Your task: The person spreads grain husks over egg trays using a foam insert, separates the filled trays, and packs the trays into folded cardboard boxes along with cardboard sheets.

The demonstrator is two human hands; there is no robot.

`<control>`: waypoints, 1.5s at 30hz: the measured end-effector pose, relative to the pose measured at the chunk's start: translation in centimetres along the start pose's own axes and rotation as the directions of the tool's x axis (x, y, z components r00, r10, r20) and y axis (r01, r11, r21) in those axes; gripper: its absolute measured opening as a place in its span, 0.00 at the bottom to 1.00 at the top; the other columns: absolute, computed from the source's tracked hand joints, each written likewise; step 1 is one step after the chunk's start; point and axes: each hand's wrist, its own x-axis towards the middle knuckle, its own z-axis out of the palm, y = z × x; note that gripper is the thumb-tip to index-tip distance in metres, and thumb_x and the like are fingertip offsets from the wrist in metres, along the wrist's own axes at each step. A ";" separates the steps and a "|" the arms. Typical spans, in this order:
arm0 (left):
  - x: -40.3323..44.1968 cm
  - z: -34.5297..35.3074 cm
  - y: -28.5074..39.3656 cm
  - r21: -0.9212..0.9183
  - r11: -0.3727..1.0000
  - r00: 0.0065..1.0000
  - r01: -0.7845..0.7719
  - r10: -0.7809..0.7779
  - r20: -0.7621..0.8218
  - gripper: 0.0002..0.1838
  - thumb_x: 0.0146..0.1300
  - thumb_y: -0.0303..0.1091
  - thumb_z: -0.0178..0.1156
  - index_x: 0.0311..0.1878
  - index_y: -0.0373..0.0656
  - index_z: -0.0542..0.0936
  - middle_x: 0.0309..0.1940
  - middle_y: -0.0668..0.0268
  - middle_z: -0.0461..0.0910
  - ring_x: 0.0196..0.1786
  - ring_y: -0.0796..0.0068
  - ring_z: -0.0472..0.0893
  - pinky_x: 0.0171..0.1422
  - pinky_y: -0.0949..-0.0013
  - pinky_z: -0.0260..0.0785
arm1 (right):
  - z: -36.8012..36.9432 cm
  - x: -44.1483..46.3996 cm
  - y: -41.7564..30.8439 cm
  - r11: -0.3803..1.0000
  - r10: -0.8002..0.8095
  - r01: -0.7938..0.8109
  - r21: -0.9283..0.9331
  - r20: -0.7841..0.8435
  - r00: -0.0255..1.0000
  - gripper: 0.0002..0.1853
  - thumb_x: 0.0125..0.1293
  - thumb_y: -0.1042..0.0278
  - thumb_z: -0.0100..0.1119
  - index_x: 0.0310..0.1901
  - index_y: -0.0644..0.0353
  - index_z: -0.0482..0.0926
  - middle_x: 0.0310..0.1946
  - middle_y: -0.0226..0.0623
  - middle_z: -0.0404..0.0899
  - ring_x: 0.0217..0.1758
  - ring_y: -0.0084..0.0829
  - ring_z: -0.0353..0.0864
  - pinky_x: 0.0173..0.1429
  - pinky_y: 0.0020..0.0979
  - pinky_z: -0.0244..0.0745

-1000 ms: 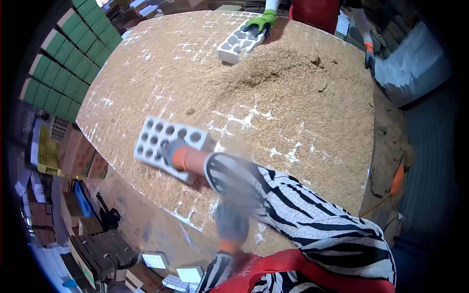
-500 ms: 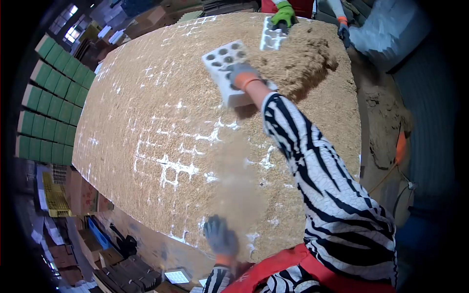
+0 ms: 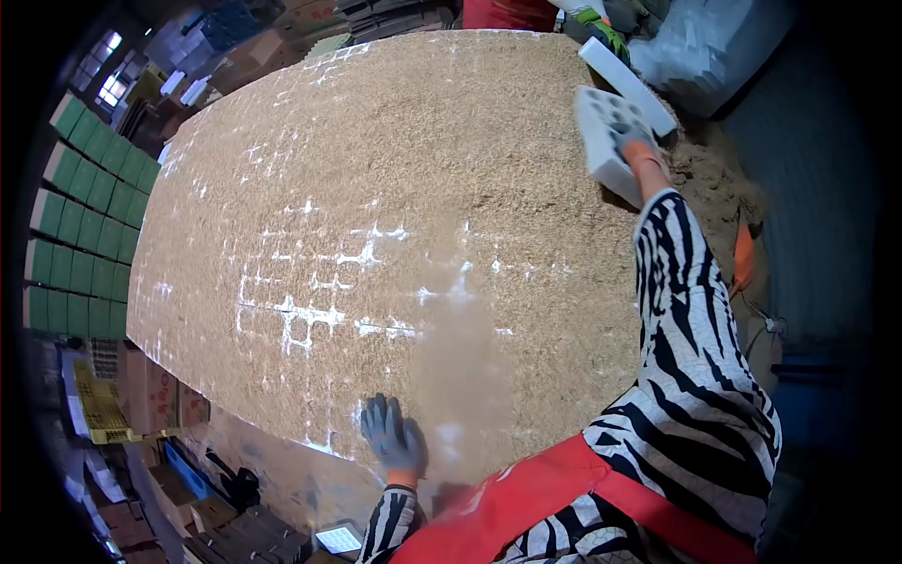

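In a grey glove with an orange cuff, my right hand (image 3: 633, 143) grips a white foam block (image 3: 596, 127) with rows of round holes. The block is at the far right edge of a broad surface (image 3: 376, 179) covered in tan, grainy loose material, with white grid lines showing through in places. My left hand (image 3: 389, 435), gloved the same way, lies flat with fingers spread near the surface's front edge. Close beside my block is a second white foam block (image 3: 629, 86), next to a co-worker's green-gloved hand (image 3: 606, 33).
Loose tan material (image 3: 714, 174) lies beyond the right edge, near an orange object (image 3: 743, 257) and a clear plastic bag (image 3: 714, 47). Green-sided boxes (image 3: 85, 211) are stacked at left. Cardboard boxes (image 3: 150, 390) and a yellow crate (image 3: 99, 399) stand lower left.
My right hand has moved right with its foam block, and the co-worker's block has moved right too. The heap of loose material is gone from the surface's far right. My left hand stays near the front edge.
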 end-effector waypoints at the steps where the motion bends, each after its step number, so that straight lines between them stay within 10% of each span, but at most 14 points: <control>1: -0.2 -0.1 0.1 0.012 1.000 1.000 0.002 -0.001 -0.004 0.25 0.62 0.34 0.54 0.64 0.41 0.72 0.68 0.47 0.66 0.71 0.42 0.62 0.77 0.41 0.45 | 0.8 1.2 4.4 0.963 -0.148 0.177 0.205 -0.150 0.978 0.28 0.68 0.53 0.53 0.66 0.55 0.71 0.65 0.50 0.71 0.66 0.40 0.73 0.68 0.35 0.67; 3: 0.0 0.0 0.1 0.032 0.999 1.000 -0.009 0.009 -0.003 0.26 0.64 0.34 0.54 0.66 0.42 0.71 0.69 0.48 0.65 0.72 0.45 0.61 0.78 0.44 0.43 | 0.9 1.7 7.7 0.877 -0.111 0.219 0.427 -0.263 0.958 0.25 0.68 0.51 0.55 0.61 0.55 0.76 0.59 0.48 0.77 0.60 0.37 0.78 0.61 0.33 0.72; 5: -0.1 0.0 0.3 0.040 0.999 1.000 -0.002 0.001 0.010 0.26 0.64 0.35 0.54 0.66 0.42 0.71 0.70 0.49 0.65 0.73 0.46 0.60 0.79 0.45 0.43 | -1.5 -0.8 4.9 0.852 0.176 -0.092 0.516 -0.116 0.977 0.23 0.67 0.50 0.56 0.56 0.56 0.81 0.53 0.45 0.82 0.55 0.36 0.82 0.55 0.33 0.76; 6: 0.0 -0.1 0.5 0.041 0.999 1.000 0.003 -0.004 0.020 0.26 0.64 0.35 0.54 0.66 0.42 0.71 0.70 0.49 0.65 0.73 0.46 0.60 0.79 0.46 0.43 | 3.9 3.3 7.5 0.769 -0.031 0.167 0.617 -0.225 0.974 0.21 0.67 0.49 0.57 0.49 0.57 0.85 0.45 0.45 0.86 0.48 0.38 0.85 0.47 0.35 0.77; 8: 0.2 -0.5 0.9 0.056 0.998 0.999 0.013 -0.015 0.033 0.25 0.66 0.36 0.53 0.66 0.43 0.71 0.70 0.49 0.64 0.74 0.47 0.60 0.79 0.47 0.42 | 0.7 -4.9 -4.2 0.907 -0.105 0.184 0.379 -0.220 0.970 0.17 0.65 0.61 0.60 0.54 0.57 0.82 0.45 0.44 0.86 0.44 0.36 0.84 0.51 0.35 0.76; 12: 0.1 -0.2 0.4 0.072 0.997 0.999 0.005 -0.008 0.035 0.25 0.67 0.37 0.52 0.66 0.43 0.71 0.70 0.50 0.65 0.73 0.47 0.60 0.79 0.46 0.43 | 2.4 -13.2 -17.2 0.756 -0.602 0.619 -0.214 0.145 0.785 0.24 0.64 0.63 0.55 0.63 0.41 0.73 0.58 0.44 0.77 0.55 0.46 0.81 0.60 0.45 0.74; 13: 0.0 -0.1 0.3 0.073 0.997 1.000 -0.007 0.005 0.028 0.24 0.67 0.37 0.52 0.66 0.43 0.72 0.70 0.50 0.65 0.73 0.47 0.60 0.79 0.46 0.43 | 4.1 -14.3 -20.6 0.942 -0.326 0.296 0.156 0.221 0.919 0.26 0.62 0.64 0.57 0.64 0.43 0.71 0.60 0.45 0.75 0.58 0.44 0.80 0.60 0.45 0.75; 14: -0.1 0.0 0.3 0.074 0.997 1.000 -0.019 0.017 0.023 0.24 0.67 0.37 0.51 0.66 0.43 0.72 0.70 0.50 0.65 0.73 0.47 0.61 0.79 0.46 0.44 | 7.0 -15.3 -23.2 0.944 -0.326 0.326 0.044 0.266 0.907 0.17 0.58 0.62 0.60 0.50 0.49 0.82 0.54 0.37 0.80 0.48 0.39 0.84 0.54 0.40 0.78; 20: -0.2 0.2 0.4 0.090 0.995 0.999 -0.033 0.032 0.009 0.24 0.69 0.37 0.49 0.66 0.41 0.71 0.69 0.48 0.65 0.73 0.46 0.61 0.78 0.45 0.45 | 8.0 -27.5 -33.2 0.529 -0.812 0.826 0.194 0.399 0.426 0.18 0.57 0.60 0.61 0.50 0.53 0.82 0.55 0.41 0.79 0.54 0.40 0.81 0.55 0.45 0.76; 28: 0.1 0.0 0.4 0.080 0.994 0.997 -0.070 0.069 0.020 0.24 0.69 0.37 0.48 0.66 0.39 0.71 0.68 0.47 0.66 0.72 0.44 0.61 0.77 0.44 0.44 | 2.9 -15.9 -21.1 0.881 -0.335 0.447 -0.156 0.462 0.821 0.23 0.59 0.57 0.61 0.57 0.53 0.80 0.63 0.38 0.74 0.67 0.39 0.73 0.67 0.51 0.67; 32: 0.2 -0.1 1.0 0.082 0.995 0.998 -0.060 0.059 0.007 0.24 0.69 0.38 0.49 0.65 0.38 0.72 0.68 0.46 0.66 0.72 0.44 0.62 0.77 0.44 0.45 | 3.7 -7.4 -1.1 0.987 0.073 -0.053 -0.153 0.128 0.989 0.20 0.63 0.64 0.58 0.58 0.54 0.78 0.54 0.53 0.79 0.55 0.53 0.80 0.59 0.44 0.76; 35: 0.0 -0.1 0.9 0.094 0.994 0.998 -0.055 0.056 -0.012 0.23 0.69 0.38 0.50 0.64 0.38 0.72 0.68 0.46 0.66 0.72 0.45 0.63 0.77 0.44 0.45 | 1.1 -5.3 13.4 0.898 -0.008 -0.006 -0.439 -0.029 1.000 0.25 0.66 0.58 0.53 0.66 0.50 0.72 0.62 0.52 0.72 0.61 0.55 0.74 0.63 0.42 0.72; 39: 0.1 -0.3 1.1 0.090 0.996 0.999 -0.020 0.017 0.033 0.24 0.67 0.37 0.51 0.65 0.39 0.72 0.69 0.47 0.65 0.73 0.46 0.61 0.78 0.46 0.44 | -4.7 -8.6 11.2 0.959 0.248 -0.216 0.182 -0.176 0.953 0.26 0.65 0.56 0.54 0.65 0.49 0.74 0.63 0.50 0.72 0.61 0.53 0.74 0.63 0.40 0.71; 45: 0.2 -0.2 0.4 0.050 0.999 1.000 0.002 -0.003 0.023 0.24 0.63 0.35 0.55 0.63 0.40 0.73 0.69 0.47 0.65 0.72 0.44 0.61 0.77 0.44 0.45 | 2.1 -3.9 -3.0 0.979 0.202 -0.198 0.044 -0.108 0.973 0.21 0.63 0.59 0.51 0.56 0.56 0.79 0.58 0.51 0.77 0.62 0.50 0.75 0.64 0.44 0.70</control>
